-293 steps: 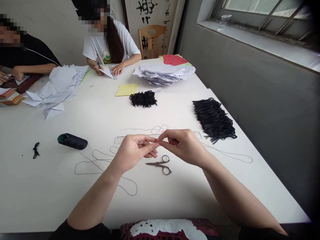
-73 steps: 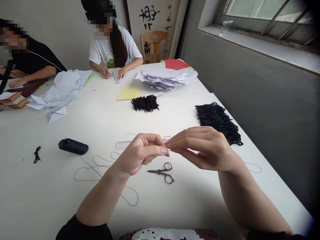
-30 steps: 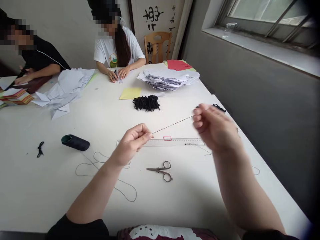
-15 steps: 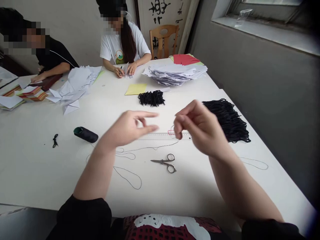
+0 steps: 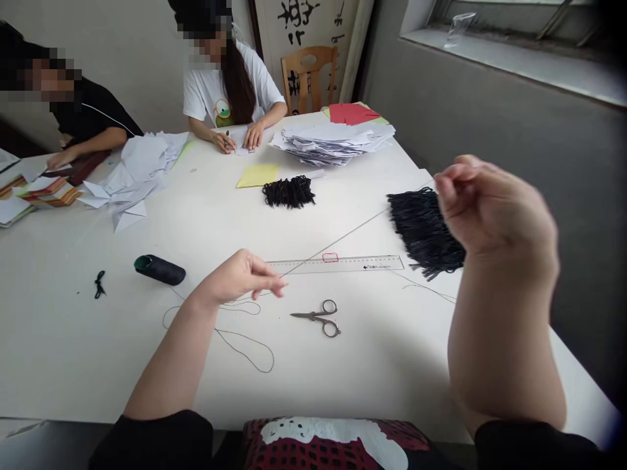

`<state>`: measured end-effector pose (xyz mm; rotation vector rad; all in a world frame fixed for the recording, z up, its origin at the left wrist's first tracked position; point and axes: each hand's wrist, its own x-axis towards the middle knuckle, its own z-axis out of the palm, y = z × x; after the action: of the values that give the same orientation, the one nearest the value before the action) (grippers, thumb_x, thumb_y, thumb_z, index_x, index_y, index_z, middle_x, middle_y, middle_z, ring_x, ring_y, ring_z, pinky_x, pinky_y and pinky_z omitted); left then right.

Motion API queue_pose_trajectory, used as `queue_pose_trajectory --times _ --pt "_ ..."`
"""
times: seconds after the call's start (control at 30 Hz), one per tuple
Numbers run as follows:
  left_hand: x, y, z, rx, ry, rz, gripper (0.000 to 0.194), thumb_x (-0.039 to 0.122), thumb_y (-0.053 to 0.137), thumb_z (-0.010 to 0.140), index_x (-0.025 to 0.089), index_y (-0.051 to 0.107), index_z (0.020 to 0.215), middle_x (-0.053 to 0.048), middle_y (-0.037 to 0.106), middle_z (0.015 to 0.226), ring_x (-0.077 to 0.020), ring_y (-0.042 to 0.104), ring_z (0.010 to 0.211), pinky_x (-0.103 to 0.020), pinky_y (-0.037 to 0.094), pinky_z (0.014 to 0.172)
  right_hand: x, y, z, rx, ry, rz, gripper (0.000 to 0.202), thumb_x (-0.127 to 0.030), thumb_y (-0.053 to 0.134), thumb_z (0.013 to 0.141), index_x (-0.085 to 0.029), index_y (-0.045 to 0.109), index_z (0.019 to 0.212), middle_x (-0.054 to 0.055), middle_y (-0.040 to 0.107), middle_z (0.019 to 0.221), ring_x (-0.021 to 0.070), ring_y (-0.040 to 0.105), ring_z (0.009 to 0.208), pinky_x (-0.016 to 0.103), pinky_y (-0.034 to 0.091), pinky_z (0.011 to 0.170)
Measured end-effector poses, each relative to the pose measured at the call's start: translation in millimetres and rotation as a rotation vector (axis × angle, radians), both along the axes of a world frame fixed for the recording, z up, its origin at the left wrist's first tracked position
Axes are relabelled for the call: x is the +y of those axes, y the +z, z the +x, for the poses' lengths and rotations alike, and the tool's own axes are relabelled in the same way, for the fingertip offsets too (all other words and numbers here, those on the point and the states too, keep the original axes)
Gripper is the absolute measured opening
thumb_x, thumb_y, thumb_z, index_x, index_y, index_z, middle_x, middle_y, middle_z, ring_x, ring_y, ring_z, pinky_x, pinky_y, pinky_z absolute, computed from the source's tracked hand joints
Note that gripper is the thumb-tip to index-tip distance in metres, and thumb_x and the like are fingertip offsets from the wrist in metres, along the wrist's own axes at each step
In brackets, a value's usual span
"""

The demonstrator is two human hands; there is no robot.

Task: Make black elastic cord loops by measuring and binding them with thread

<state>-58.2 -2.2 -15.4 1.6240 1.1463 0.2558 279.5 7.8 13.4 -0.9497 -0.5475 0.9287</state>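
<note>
A dark thread (image 5: 337, 241) runs taut and slanting upward from my left hand (image 5: 247, 277) to my right hand (image 5: 482, 196). My left hand pinches its lower end above the near side of a clear ruler (image 5: 343, 264). Raised over the right side of the table, my right hand has its fingers closed round the other end. Below the ruler lie small metal scissors (image 5: 321, 318). Loose loops of thread (image 5: 262, 356) spread beside my left forearm, close to a dark thread spool (image 5: 160, 269) lying on its side.
At right is a large bundle of black cords (image 5: 424, 228); a smaller bundle (image 5: 289, 191) lies farther back by yellow paper (image 5: 257, 175). A paper stack (image 5: 333, 143) stands behind. Two people sit across, one handling paper (image 5: 242, 140). A knotted black cord (image 5: 100, 285) lies at left.
My right hand has moved right and up, drawing the thread out into a straight line. My left hand has dropped slightly and closed from spread fingers to a pinch. The view has shifted a little.
</note>
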Motion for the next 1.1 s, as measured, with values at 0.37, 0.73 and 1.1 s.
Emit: queue_pose_trajectory --times 0.37,0.73,1.1 --pt "-19.9 21.6 -20.6 0.436 -0.064 0.468 0.064 0.052 0.074 0.073 0.025 0.063 0.130 -0.007 0.049 0.148 -0.0327 0.040 0.136 -0.045 0.035 0.111 -21.8 2.3 -21.6 -0.212 0.319 0.330 0.015 -0.012 0.069 0.085 -0.019 0.063 0.073 -0.004 0.056 0.058 0.0075 0.058 0.051 0.026 0.061 0.060" --pt "-21.9 0.9 79.1 -0.417 0.206 0.046 0.026 0.042 0.078 0.075 0.017 0.078 0.084 -0.008 0.075 0.080 -0.0183 0.069 0.078 -0.030 0.056 0.072 -25.8 -12.7 -72.2 -0.266 0.822 0.113 0.034 -0.042 0.073 0.084 -0.019 0.049 0.081 -0.005 0.058 0.066 0.0079 0.059 0.054 0.024 0.054 0.054" --pt "-6.1 -12.3 23.8 0.027 0.078 -0.057 0.024 0.046 0.075 0.074 0.022 0.079 0.077 -0.007 0.078 0.091 -0.0264 0.068 0.100 -0.042 0.044 0.100 17.0 -30.7 0.0 -0.224 0.221 0.105 0.024 -0.028 0.077 0.080 -0.021 0.054 0.077 -0.004 0.057 0.066 0.0091 0.060 0.065 0.040 0.058 0.083"
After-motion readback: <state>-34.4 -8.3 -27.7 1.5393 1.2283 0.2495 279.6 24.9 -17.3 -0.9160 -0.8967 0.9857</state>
